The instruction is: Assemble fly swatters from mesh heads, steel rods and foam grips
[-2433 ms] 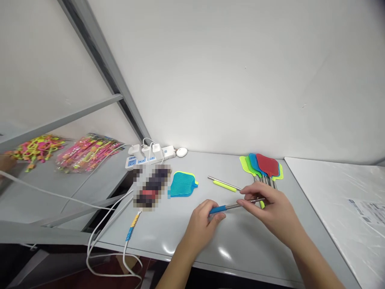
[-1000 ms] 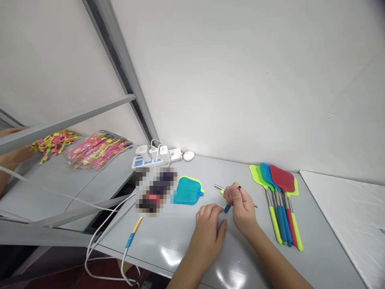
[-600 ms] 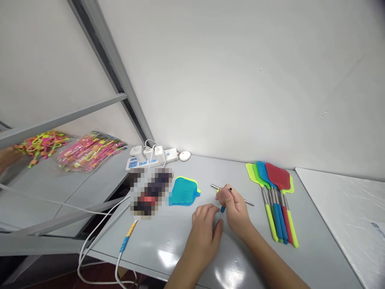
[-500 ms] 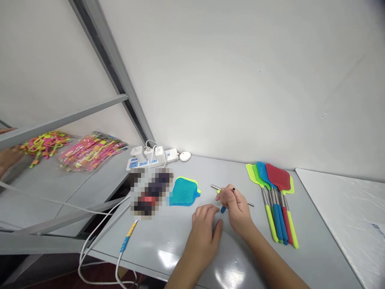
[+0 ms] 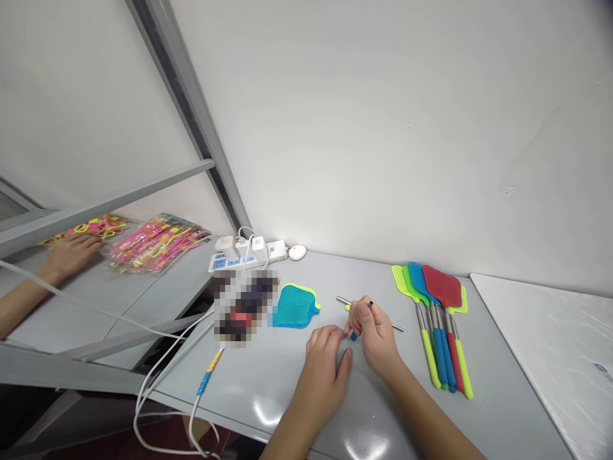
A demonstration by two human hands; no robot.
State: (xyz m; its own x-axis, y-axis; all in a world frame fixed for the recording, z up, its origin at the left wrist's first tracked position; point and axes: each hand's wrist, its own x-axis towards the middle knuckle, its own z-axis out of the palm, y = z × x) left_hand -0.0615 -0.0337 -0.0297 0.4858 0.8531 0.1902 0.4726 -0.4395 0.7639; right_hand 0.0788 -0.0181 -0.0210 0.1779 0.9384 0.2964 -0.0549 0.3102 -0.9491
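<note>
A grey surface point(image 5: 297, 377) is seen from above, with two bare hands at its centre. The right hand point(image 5: 378, 335) is clenched in a grip around a blue-handled rod point(image 5: 354, 334), held nearly upright with its black tip at the top, about 2 o'clock from the left hand point(image 5: 325, 361). The left hand lies flat and released on the surface, fingertips just beside the rod's blue end. A second rod point(image 5: 343, 301), yellow-handled, lies behind the right hand and is partly hidden by it.

The step in hand is judged to be best done with the rod kept firmly pinched near its blue end and the left hand kept close as a brace, so the rod is not let slip.

Counted: two loose rods; two loose heads point(image 5: 294, 306), stacked blue over yellow, at 10 o'clock from the hands; about five finished swatters point(image 5: 443, 319) at 3 o'clock; one power strip point(image 5: 246, 254) at 11 o'clock. A co-worker's hand point(image 5: 71, 252) rests by two packets of pink and yellow goods point(image 5: 153, 241) at far left
</note>
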